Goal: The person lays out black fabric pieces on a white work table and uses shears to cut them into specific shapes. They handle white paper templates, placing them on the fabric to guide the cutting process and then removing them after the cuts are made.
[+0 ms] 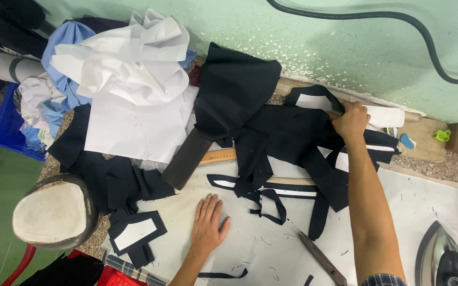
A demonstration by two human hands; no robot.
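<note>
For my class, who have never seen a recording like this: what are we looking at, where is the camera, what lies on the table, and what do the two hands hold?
There is one picture, from a camera worn on a person's head, looking down at their own bare hands. The left hand rests flat, fingers spread, on the pale work table and holds nothing. The right hand reaches far across and grips black cloth pieces near the green wall. Around them lie white fabric, a wooden ruler, scissors and an iron at the lower right.
</note>
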